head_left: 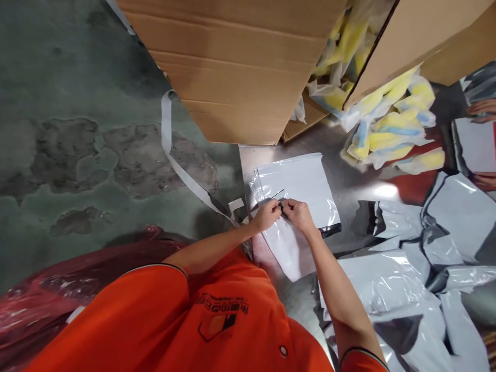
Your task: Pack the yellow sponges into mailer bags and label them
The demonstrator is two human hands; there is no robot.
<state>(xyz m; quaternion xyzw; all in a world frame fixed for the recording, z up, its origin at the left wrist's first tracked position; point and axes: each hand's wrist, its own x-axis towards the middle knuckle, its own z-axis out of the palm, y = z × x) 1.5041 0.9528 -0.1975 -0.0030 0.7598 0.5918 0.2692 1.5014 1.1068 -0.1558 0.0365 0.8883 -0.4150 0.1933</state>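
Close together over the bench, my left hand (267, 215) and my right hand (297, 215) pinch the edge of a white plastic mailing bag (290, 253). The rest of that bag hangs towards my body, and a bit of its dark inside shows between my fingertips. Under and beyond my hands lies a flat stack of white mailing bags (298, 178) with shiny edges and a black strip at the right corner. A thin dark line sticks out just above my fingers; I cannot tell what it is.
Large cardboard boxes (248, 67) stand behind the metal bench (351, 181). Yellow-and-blue items in clear wrap (391, 134) spill out at right. White filled mailers (395, 279) pile up on my right. A co-worker's hand (482, 108) shows at far right. Red plastic (85, 289) lies left.
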